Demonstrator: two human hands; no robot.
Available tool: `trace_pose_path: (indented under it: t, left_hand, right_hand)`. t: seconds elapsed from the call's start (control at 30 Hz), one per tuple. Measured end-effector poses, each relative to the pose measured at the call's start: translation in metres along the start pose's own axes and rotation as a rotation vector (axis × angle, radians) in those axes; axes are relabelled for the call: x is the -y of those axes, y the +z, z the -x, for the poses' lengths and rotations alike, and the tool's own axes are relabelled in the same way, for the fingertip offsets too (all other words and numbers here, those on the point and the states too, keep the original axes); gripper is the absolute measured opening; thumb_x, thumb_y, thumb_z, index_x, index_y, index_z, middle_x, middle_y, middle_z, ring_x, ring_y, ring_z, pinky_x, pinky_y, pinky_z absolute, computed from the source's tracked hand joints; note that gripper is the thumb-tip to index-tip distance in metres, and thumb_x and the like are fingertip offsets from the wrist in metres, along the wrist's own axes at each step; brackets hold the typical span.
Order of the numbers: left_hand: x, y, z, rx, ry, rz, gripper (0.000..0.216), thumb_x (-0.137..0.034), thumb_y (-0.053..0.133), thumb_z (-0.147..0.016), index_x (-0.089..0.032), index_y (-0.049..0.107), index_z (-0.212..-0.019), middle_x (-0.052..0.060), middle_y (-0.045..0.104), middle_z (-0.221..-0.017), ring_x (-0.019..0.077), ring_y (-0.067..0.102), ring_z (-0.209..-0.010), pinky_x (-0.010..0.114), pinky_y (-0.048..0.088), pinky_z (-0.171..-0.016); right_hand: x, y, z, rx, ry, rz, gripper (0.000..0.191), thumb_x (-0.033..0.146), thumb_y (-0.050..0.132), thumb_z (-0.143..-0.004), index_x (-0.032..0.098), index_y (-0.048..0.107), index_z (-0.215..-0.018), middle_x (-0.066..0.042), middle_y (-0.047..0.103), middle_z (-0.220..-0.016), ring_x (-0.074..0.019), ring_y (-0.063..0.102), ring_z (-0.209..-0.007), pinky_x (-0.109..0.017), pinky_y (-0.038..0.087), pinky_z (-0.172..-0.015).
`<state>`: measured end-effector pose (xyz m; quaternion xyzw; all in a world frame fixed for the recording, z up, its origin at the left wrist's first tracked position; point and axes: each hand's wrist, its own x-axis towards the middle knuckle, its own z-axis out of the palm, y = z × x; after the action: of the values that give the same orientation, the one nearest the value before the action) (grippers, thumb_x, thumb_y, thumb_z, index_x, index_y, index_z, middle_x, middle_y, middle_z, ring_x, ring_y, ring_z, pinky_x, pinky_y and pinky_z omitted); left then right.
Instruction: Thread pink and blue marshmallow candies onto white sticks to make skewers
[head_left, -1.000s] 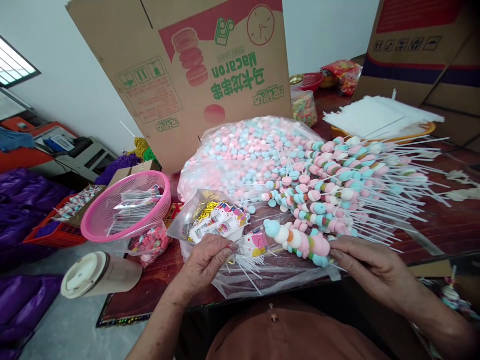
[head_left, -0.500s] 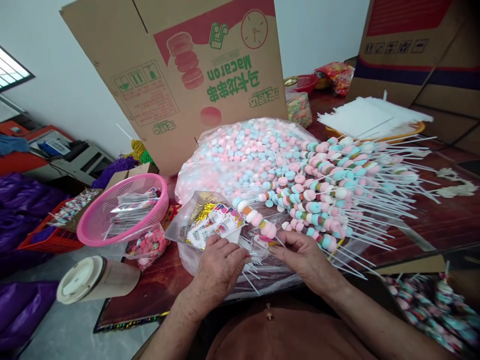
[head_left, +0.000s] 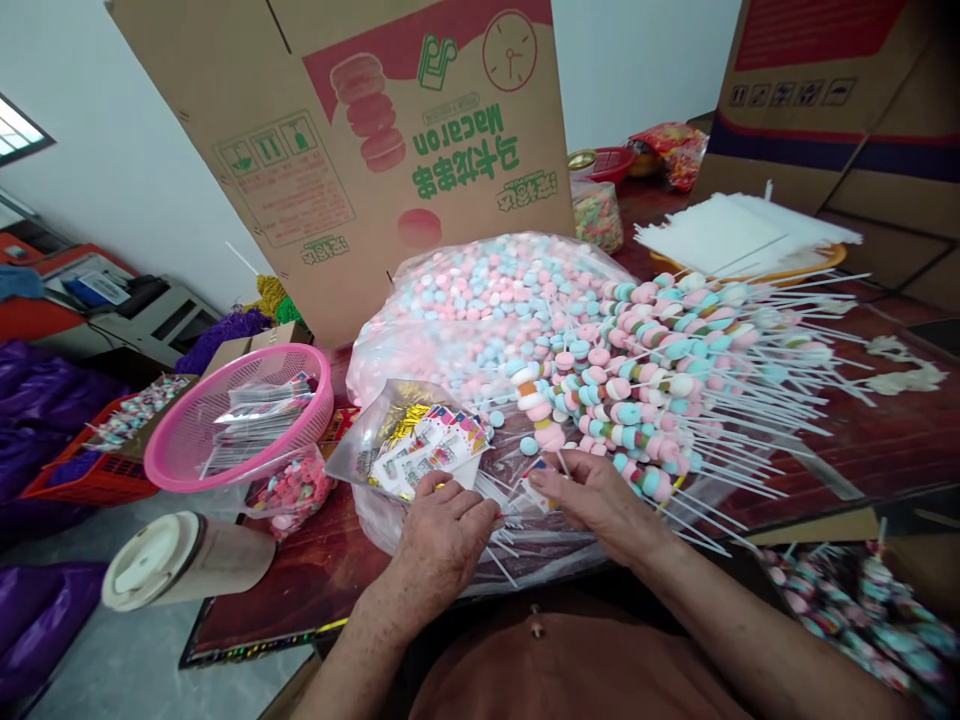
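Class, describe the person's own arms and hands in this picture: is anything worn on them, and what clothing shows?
The left hand and right hand are both ungloved; whether a ring is worn is unclear. Both forearms are bare as far as they show, with no sleeve or watch in view. Between them is a brown garment with small round fasteners.

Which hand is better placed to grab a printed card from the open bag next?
Probably the left hand: it is nearer the open bag of cards, and the right hand is holding a candy skewer.
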<state>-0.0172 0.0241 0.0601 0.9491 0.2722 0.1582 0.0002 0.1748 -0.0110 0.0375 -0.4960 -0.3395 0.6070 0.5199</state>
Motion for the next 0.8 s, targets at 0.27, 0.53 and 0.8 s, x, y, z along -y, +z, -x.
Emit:
trace_pose_path:
  t: [0.27,0.53,0.8]
  left_hand:
    - [-0.020,0.012,0.007,-0.156,-0.262,0.310,0.020,-0.023,0.048,-0.085,-0.016,0.057,-0.101,0.007,0.068,-0.083,0.0162,0.061,-0.075,0.029,0.046,-0.068]
    - [-0.015,0.019,0.018,-0.273,-0.372,0.538,0.011,-0.018,0.054,-0.080,-0.019,0.064,-0.085,0.003,0.069,-0.074,0.0140,0.063,-0.067,0.022,0.047,-0.062]
    - [0.021,-0.017,0.025,-0.145,-0.342,0.688,0.018,-0.021,0.049,-0.084,-0.019,0.067,-0.084,0.005,0.065,-0.072,0.0155,0.057,-0.070,0.027,0.045,-0.068]
  right_hand:
    - [-0.017,0.008,-0.002,-0.138,-0.110,0.018,0.042,0.051,0.061,-0.069,0.018,0.045,-0.050,0.008,0.034,-0.043,-0.0046,0.023,-0.039,-0.021,0.018,-0.038]
    - [-0.012,-0.012,0.003,-0.151,-0.148,0.224,0.049,0.058,0.053,-0.072,0.019,0.038,-0.047,0.006,0.034,-0.042,-0.0067,0.029,-0.042,-0.021,0.024,-0.040]
    - [0.017,-0.076,0.037,0.047,-0.487,0.722,0.015,0.028,0.050,-0.084,0.019,0.061,-0.079,-0.001,0.059,-0.071,-0.0134,0.054,-0.067,-0.022,0.043,-0.059]
